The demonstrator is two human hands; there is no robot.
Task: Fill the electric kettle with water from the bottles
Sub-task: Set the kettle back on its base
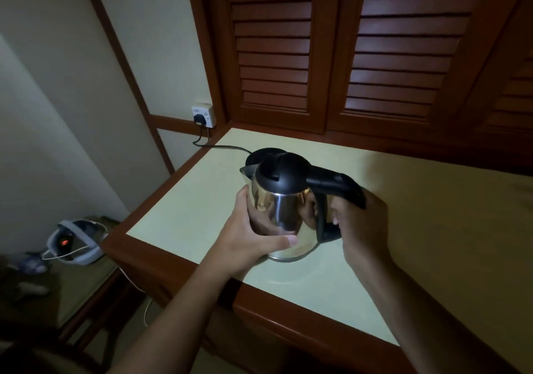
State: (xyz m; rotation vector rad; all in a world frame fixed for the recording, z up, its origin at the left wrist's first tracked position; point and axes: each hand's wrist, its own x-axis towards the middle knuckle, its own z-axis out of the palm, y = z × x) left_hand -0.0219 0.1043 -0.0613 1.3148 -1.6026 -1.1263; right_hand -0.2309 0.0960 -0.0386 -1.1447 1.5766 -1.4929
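At the centre of the frame the shiny steel electric kettle with a black plastic lid and handle (284, 209) is held by both hands over the pale green table top with a red-brown wooden rim (418, 229); whether its bottom touches the surface or hangs just above it cannot be told. The left hand (253, 238) is wrapped around the steel body, thumb across the front, and the right hand (360, 220) is closed around the black handle. The lid looks shut, so the step in hand seems to be bringing the kettle near and getting it open: best to set it flat, keep the left hand steadying the body and let the right thumb work the lid catch. No bottles show anywhere in the frame, so they must be fetched, and one hand has to come free for that. Just behind the kettle lies its round black power base (259, 154), with a black cord (227, 148) running to the white wall socket with a black plug (204, 116) at upper left; water should be kept off these. Dark louvred wooden doors (346, 50) fill the top of the frame. At lower left, on a lower surface, sits a grey device with a red light (72, 242), well apart.
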